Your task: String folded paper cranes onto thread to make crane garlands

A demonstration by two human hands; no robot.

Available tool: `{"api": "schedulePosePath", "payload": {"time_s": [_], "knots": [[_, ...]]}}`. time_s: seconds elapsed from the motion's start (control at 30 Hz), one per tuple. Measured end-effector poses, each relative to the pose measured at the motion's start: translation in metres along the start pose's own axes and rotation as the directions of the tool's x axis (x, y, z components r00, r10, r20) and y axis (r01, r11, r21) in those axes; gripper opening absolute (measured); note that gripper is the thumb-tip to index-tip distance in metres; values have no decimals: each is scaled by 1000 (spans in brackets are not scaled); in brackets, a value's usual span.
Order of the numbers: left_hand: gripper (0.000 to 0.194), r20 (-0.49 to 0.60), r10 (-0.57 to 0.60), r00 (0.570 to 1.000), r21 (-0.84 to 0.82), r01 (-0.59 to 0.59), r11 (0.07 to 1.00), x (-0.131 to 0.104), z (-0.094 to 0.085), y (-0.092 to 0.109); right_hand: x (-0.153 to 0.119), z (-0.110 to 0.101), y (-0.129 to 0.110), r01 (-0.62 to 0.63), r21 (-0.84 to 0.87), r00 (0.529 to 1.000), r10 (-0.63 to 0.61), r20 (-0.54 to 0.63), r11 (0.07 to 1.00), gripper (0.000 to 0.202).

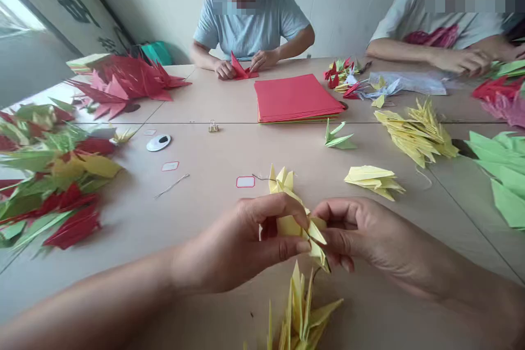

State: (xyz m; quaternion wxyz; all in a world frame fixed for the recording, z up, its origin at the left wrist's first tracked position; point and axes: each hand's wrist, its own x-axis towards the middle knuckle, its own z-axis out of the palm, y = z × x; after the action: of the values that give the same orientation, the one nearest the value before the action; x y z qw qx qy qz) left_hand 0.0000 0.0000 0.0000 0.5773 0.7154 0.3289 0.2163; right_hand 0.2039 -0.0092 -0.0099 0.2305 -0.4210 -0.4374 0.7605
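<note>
Between my hands, above the table, is a yellow origami crane (316, 229). My left hand (266, 229) pinches it between thumb and forefinger from the left. From the right, my right hand (348, 229) grips its other side, with some fingers hidden behind the paper. Just beyond them lies another yellow folded crane (281, 180), partly covered by my left hand, with a thin dark wire or thread at its side. Nearer to me a bunch of yellow cranes (301, 311) sits at the bottom edge, a dark strand running up from it toward my hands.
Red paper sheets (299, 95) are stacked mid-table. Yellow cranes (373, 178), a green crane (338, 136) and green folded papers (504, 169) lie rightward; mixed cranes (61, 175) pile leftward. A binder clip (214, 126) and labels (245, 181) lie between. Two people work opposite, one folding red paper (241, 68).
</note>
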Motion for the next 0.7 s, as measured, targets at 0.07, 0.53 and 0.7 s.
{"api": "schedulePosePath", "payload": {"time_s": [0.07,0.53,0.7], "knots": [[9,-54,24,998,87,-19,996,0,-2,-1,-1,0,0,-3,2,1000,3,-20,1000,25],[15,36,-107,994,-425,112,898,2,1,2,0,5,6,4,-16,1000,-4,-22,1000,28],[14,-2,-105,994,-393,96,915,2,3,0,1,3,10,31,-57,999,-32,-20,998,23]]}}
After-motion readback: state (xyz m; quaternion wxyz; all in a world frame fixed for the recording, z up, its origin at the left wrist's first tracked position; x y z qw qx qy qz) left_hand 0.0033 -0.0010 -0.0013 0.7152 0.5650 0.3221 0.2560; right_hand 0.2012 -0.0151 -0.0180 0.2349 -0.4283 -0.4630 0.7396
